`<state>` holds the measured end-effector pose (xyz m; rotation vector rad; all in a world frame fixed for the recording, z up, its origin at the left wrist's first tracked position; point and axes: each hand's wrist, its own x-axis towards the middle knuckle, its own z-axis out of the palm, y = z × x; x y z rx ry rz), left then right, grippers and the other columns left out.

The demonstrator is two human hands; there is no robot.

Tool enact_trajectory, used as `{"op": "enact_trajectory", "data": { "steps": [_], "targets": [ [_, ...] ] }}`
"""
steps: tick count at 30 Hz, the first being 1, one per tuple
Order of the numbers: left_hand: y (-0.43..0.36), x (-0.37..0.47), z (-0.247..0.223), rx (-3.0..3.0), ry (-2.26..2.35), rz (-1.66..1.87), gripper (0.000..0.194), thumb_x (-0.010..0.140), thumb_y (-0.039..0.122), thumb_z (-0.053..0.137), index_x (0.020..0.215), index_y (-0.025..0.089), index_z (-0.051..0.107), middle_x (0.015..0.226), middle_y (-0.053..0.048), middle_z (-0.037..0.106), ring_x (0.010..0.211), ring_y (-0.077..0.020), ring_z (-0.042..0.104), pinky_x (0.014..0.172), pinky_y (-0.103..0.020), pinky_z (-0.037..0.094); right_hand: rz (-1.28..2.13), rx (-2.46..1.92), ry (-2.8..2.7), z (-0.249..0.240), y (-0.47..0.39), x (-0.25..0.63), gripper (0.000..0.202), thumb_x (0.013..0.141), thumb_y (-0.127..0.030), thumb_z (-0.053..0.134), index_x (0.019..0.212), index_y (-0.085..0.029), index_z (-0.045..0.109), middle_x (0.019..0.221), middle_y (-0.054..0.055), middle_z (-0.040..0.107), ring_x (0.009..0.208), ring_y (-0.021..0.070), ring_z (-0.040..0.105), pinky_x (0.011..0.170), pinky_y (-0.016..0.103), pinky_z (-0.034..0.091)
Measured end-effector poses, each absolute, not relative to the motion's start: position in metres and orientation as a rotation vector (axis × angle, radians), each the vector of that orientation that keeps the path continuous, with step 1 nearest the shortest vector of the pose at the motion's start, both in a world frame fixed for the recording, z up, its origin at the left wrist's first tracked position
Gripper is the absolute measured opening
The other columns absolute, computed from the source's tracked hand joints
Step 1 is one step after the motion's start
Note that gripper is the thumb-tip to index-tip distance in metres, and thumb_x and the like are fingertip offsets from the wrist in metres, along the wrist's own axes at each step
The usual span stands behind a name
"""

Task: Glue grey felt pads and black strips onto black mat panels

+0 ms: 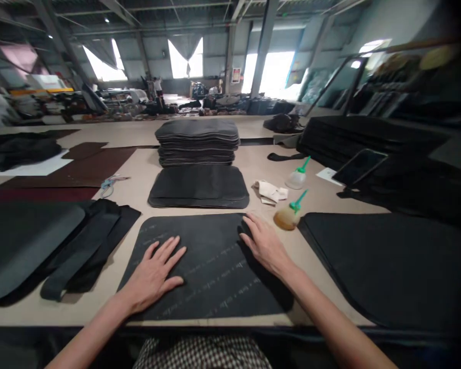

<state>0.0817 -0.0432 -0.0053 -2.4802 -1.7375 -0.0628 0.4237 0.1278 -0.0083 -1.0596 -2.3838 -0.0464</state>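
Tan table (138,154); black sheet (215,277) flat at near edge. Left hand (155,277) spread open on it, right hand (267,243) loosely open at its far right corner; neither grips.

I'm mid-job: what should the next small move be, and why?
I'd probably have the right hand press the far right corner of the flat black sheet with pale printed lettering: its fingers are at that corner, while the left hand lies spread on the left part. Gently, though; a squat, amber-filled bottle with a green spout stands close by.
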Motion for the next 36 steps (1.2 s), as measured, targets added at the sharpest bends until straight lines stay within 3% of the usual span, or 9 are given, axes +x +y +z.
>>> {"op": "enact_trajectory", "data": {
  "steps": [5,9,13,18,25,29,36],
  "targets": [
    [-0.020,0.073,0.011,-2.486,-1.950,-0.138,0.067,0.103,0.057,0.033,0.162,0.031,0.015,0.169,-0.009,0.019,0.156,-0.0248,0.020,0.124,-0.048,0.017,-0.069,-1.040,-2.600,-0.015,0.141,0.403,0.065,0.104,-0.057,0.033,0.150,-0.013,0.046,0.158,0.018,0.042,0.147,0.0317,0.037,0.118,0.051,0.035],
    [0.010,0.045,0.010,-2.334,-2.125,-0.206,0.067,0.102,0.059,0.030,0.160,0.025,0.024,0.168,-0.012,0.024,0.156,-0.0249,0.020,0.125,-0.048,0.016,-0.157,-1.108,-2.667,-0.031,0.150,0.402,0.072,0.103,-0.063,0.026,0.153,-0.013,0.043,0.161,0.017,0.037,0.150,0.0308,0.032,0.121,0.052,0.027],
    [0.020,0.025,-0.006,-2.281,-2.148,-0.171,0.069,0.101,0.062,0.029,0.157,0.021,0.033,0.167,-0.013,0.028,0.155,-0.0262,0.023,0.125,-0.048,0.015,-0.214,-1.152,-2.681,-0.041,0.152,0.404,0.077,0.103,-0.065,0.022,0.155,-0.011,0.039,0.163,0.020,0.031,0.152,0.0315,0.026,0.121,0.053,0.025],
    [0.018,0.011,-0.016,-2.229,-2.176,-0.185,0.070,0.102,0.061,0.030,0.157,0.019,0.033,0.166,-0.014,0.029,0.155,-0.0260,0.022,0.124,-0.048,0.018,-0.205,-1.209,-2.690,-0.041,0.151,0.403,0.077,0.102,-0.065,0.021,0.155,-0.013,0.039,0.165,0.020,0.027,0.153,0.0348,0.024,0.120,0.055,0.026],
    [-0.013,0.013,-0.002,-2.026,-2.279,-0.167,0.076,0.101,0.063,0.031,0.158,0.013,0.030,0.166,-0.018,0.027,0.156,-0.0281,0.020,0.125,-0.049,0.017,-0.189,-1.320,-2.671,-0.042,0.150,0.400,0.087,0.102,-0.066,0.014,0.154,-0.001,0.036,0.163,0.022,0.030,0.153,0.0332,0.024,0.122,0.051,0.023],
    [-0.047,0.062,0.000,-2.120,-2.108,-0.216,0.077,0.100,0.064,0.030,0.161,0.017,0.023,0.168,-0.013,0.024,0.156,-0.0248,0.020,0.125,-0.045,0.018,-0.186,-1.334,-2.667,-0.042,0.151,0.398,0.085,0.102,-0.065,0.016,0.155,-0.002,0.035,0.164,0.020,0.029,0.153,0.0327,0.022,0.123,0.051,0.021],
    [-0.073,0.086,-0.028,-2.216,-1.994,-0.194,0.071,0.101,0.063,0.031,0.158,0.022,0.031,0.166,-0.009,0.029,0.154,-0.0240,0.028,0.123,-0.045,0.023,-0.162,-1.417,-2.612,-0.011,0.125,0.395,0.073,0.105,-0.058,0.029,0.154,-0.005,0.038,0.163,0.021,0.029,0.152,0.0351,0.023,0.122,0.052,0.020]
  ]
}}
